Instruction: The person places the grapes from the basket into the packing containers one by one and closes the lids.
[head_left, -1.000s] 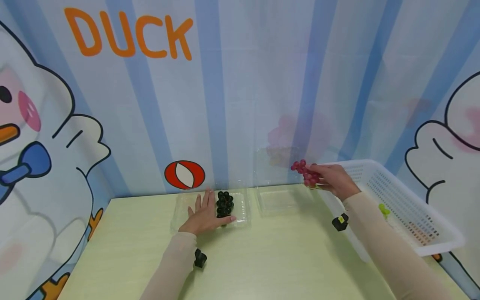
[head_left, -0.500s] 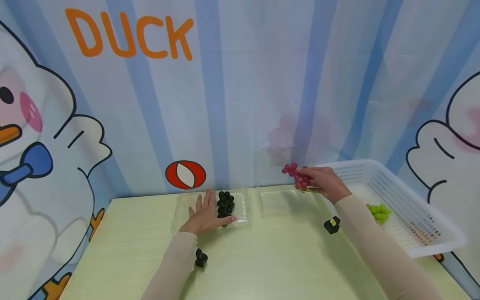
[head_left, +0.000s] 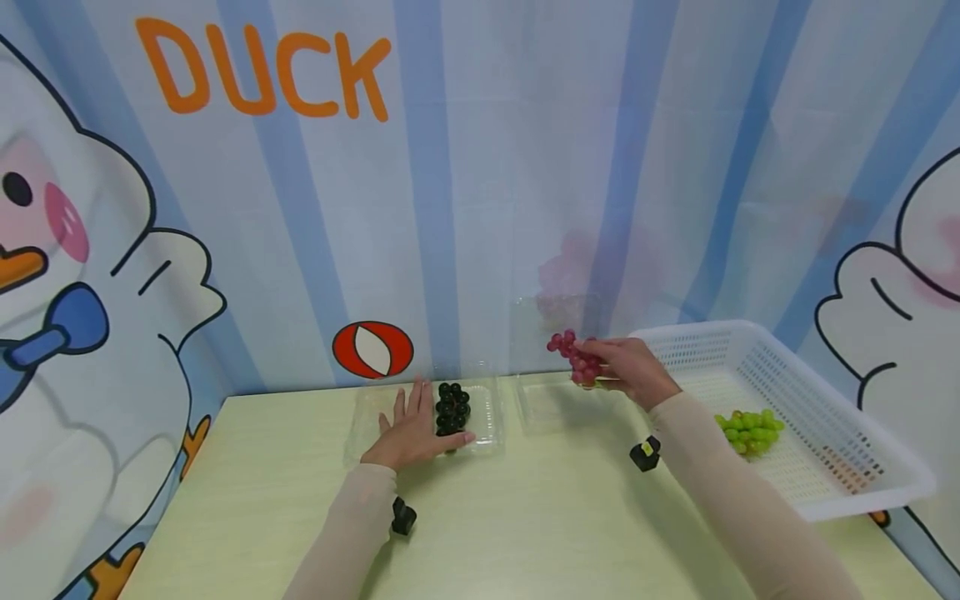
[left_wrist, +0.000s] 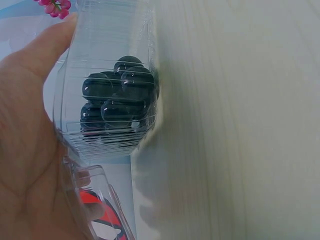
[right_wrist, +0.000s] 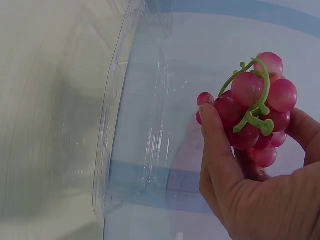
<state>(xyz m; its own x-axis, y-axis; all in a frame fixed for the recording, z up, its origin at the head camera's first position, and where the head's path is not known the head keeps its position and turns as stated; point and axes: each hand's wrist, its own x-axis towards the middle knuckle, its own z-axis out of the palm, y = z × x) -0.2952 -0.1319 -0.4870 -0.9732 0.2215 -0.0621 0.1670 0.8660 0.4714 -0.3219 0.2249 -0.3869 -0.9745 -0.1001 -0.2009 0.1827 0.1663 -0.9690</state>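
Note:
My right hand (head_left: 630,367) grips a bunch of red grapes (right_wrist: 250,110) with a green stem. It holds the bunch in the air above the right-hand clear plastic box (head_left: 540,408), whose lid stands up against the backdrop. On the left, a second clear plastic box (head_left: 486,417) contains a bunch of black grapes (left_wrist: 117,100). Over that box lies my left hand (head_left: 408,437), fingers spread and straight, the thumb reaching across its near side. How firmly the left fingers press cannot be seen.
At the right, a white perforated basket (head_left: 877,450) holds a bunch of green grapes (head_left: 750,432). The right forearm passes over the basket's near left side. Behind the pale wooden table (head_left: 510,533) hangs a blue striped backdrop (head_left: 480,208) with duck drawings.
My right hand has carried the red grapes leftward, away from the basket and over the right-hand box. More of the green grapes shows. My left hand stays on its box.

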